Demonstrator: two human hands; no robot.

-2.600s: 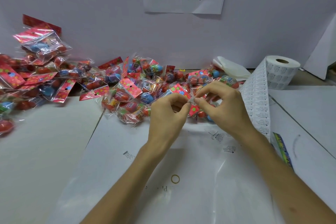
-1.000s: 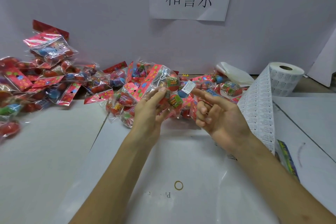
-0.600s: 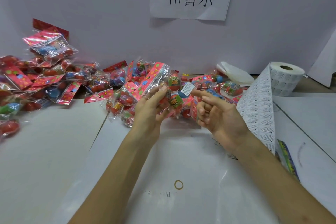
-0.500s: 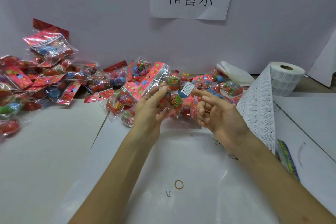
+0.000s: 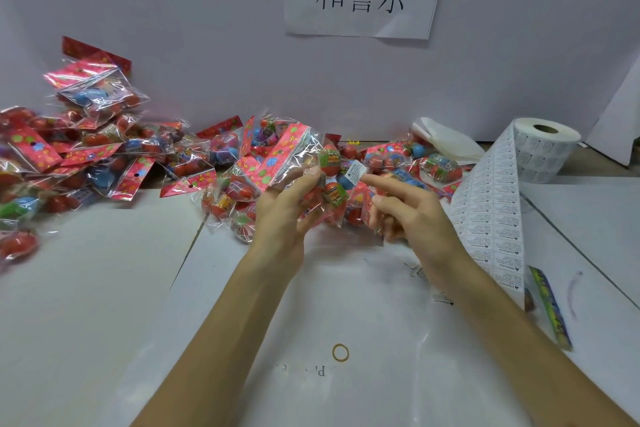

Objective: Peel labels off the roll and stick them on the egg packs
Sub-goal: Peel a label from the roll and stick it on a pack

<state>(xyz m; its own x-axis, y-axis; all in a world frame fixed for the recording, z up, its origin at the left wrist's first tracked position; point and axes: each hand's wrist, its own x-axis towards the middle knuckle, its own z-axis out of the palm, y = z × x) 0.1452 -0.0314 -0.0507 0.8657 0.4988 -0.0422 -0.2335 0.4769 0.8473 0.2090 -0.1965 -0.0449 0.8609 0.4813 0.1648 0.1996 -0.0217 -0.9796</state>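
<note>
Centre of frame, just above mid-height: the left hand grips one egg pack, fingers and thumb curled round its clear film, holding it raised in front of the pile of packs that runs to the left edge. The right hand extends its index finger toward the pack. A white label rides on that fingertip, either touching the film or just short of it; which cannot be told. Its other fingers curl loosely and pinch nothing.

The step in hand appears to be sticking. It likely goes best if the left hand draws the film taut over an egg, so that the label lands flat and is rubbed down from one edge without creasing.

At right, the label roll stands upright, its strip hanging just beside the right forearm, where an outward elbow swing could snag it. The lower half of the frame, over the white plastic sheet, offers open room. A rubber band lies on it.
</note>
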